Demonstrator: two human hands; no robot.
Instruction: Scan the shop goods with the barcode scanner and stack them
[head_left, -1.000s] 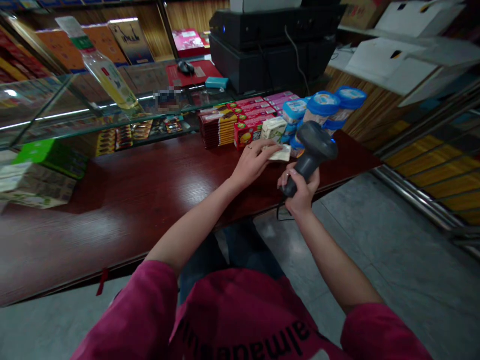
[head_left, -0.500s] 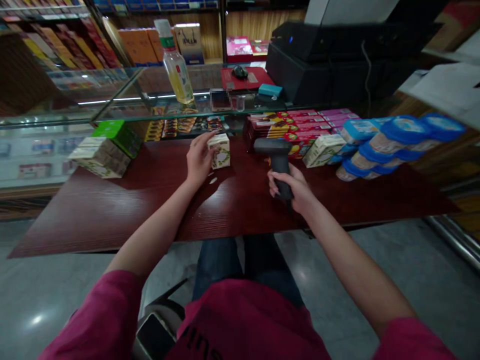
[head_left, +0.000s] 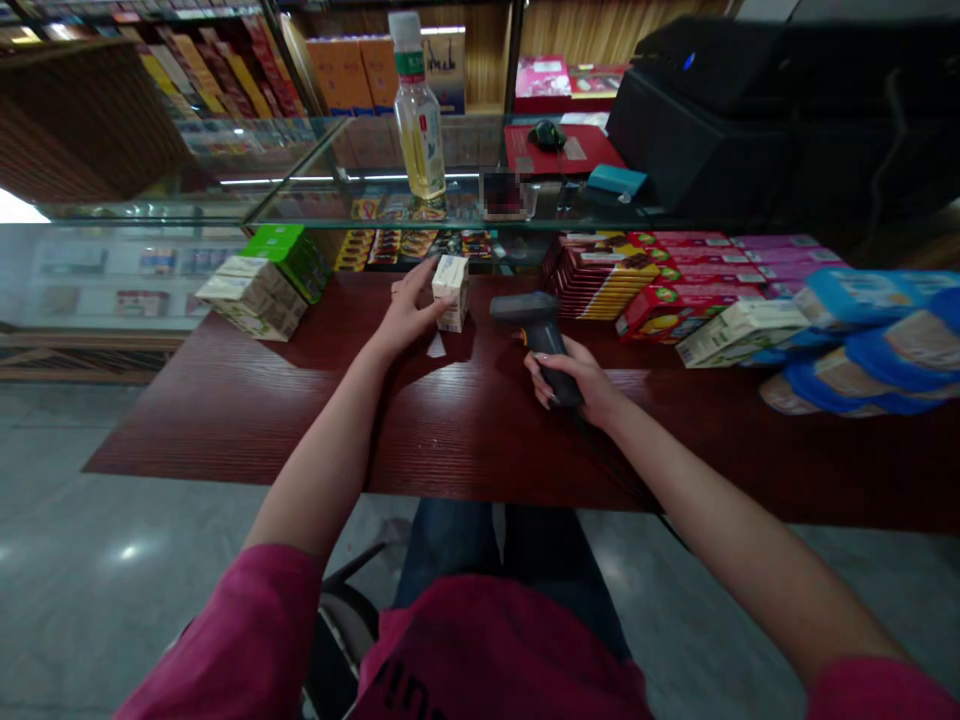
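My left hand (head_left: 411, 318) is closed on a small cream-and-green carton (head_left: 452, 292), thumb across its near side and fingertips at its far upper edge. The carton stands upright on the dark red wooden counter (head_left: 450, 420), or just above it; I cannot tell which. In my right hand (head_left: 574, 380) is a black handheld barcode scanner (head_left: 538, 322), its handle wrapped by the fingers. The scanner's head points left, a short gap from the carton. A cable runs from the handle toward the counter's front edge.
Cream cartons (head_left: 251, 298) and a green box (head_left: 289, 255) stand at the left. Stacked chocolate-coloured boxes (head_left: 592, 275), red boxes (head_left: 675, 310), another cream carton (head_left: 739, 330) and blue-lidded tubs (head_left: 862, 375) line the right. A drink bottle (head_left: 421, 140) stands on the glass case behind.
The carton has turned in my left hand, now showing a narrower side. My right hand has tilted the scanner, its head nearer the carton. The view has shifted left.
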